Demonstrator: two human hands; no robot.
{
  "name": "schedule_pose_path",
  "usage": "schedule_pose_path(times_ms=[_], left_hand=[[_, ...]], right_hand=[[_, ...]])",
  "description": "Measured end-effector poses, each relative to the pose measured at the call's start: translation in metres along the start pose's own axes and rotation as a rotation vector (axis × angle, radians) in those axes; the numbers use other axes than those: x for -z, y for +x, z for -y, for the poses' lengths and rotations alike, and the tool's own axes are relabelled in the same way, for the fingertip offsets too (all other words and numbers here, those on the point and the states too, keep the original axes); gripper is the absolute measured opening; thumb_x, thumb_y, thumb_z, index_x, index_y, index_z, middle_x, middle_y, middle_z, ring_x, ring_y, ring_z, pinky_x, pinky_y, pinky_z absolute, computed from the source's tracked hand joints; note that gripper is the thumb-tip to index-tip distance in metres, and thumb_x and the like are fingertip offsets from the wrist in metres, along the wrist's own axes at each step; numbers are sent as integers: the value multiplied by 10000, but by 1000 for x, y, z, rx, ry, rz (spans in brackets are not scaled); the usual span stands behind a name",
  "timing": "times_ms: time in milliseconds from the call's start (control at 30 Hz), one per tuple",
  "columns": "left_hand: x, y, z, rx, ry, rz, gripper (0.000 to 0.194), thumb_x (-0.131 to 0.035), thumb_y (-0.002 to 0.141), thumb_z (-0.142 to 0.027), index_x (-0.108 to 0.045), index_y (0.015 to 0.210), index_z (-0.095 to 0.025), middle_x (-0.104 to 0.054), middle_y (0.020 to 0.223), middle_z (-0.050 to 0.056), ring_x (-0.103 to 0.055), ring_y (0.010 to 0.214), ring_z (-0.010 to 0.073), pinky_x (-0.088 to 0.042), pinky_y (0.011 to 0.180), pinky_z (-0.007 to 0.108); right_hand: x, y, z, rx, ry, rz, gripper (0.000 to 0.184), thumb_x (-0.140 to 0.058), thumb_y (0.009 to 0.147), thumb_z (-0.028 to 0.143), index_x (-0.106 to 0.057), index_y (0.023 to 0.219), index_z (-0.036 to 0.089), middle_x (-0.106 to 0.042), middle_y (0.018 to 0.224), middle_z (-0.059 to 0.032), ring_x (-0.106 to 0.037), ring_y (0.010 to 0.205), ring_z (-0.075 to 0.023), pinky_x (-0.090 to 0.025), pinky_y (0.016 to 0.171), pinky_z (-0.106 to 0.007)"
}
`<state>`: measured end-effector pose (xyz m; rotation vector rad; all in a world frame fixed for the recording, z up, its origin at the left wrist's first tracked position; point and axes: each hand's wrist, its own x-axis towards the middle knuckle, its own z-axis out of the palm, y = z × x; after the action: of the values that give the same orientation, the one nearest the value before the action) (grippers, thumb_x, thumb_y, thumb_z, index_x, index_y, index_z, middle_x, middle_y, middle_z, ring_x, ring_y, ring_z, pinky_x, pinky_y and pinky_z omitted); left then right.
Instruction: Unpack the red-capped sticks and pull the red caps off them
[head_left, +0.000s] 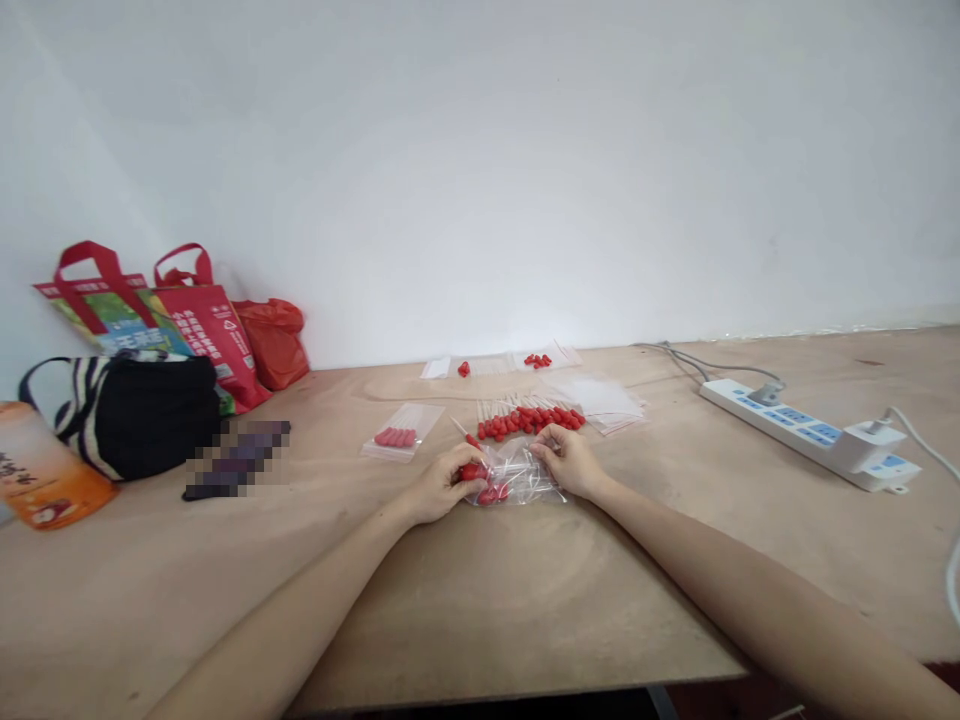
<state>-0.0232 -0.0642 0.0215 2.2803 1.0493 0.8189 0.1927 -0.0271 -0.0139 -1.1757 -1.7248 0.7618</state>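
Clear bag (527, 482) with red-tipped sticks (493, 494): left hand (441, 487) pinching left end, right hand (568, 461) pinching far right edge; best held level, lightly taut

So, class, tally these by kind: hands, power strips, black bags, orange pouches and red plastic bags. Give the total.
Hands, left hand and right hand: 2
Power strip: 1
Black bag: 1
Orange pouch: 1
Red plastic bag: 1
Total: 6
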Motion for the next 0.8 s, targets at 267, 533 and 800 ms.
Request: schedule_pose_path(times_ms=[267,533,800], left_hand=[[59,-8,28,330,-214,-355,315,-630,600,-391,-548,794,-157,-605,679,1,-590,637,141,-483,622,269],[51,21,34,256,410,-643,178,-476,749,-229,-593,858,-151,-622,812,54,-598,740,177,-479,717,312],[0,63,36,186,475,-394,209,-512,681,-115,-639,837,-169,-616,852,63,-569,851,201,-431,819,324]], right_hand=[[5,2,-4,-85,58,35,111,-476,712,293,-427,664,205,-428,447,78,-412,342,-89,-330,373,-210],[6,1,-1,-61,33,58,93,-482,704,259,-431,656,199,-447,459,70,-422,378,-88,-345,406,-209],[7,1,1,-64,41,76,80,-481,708,238,-433,658,196,-435,446,78,-422,364,-82,-328,393,-195]])
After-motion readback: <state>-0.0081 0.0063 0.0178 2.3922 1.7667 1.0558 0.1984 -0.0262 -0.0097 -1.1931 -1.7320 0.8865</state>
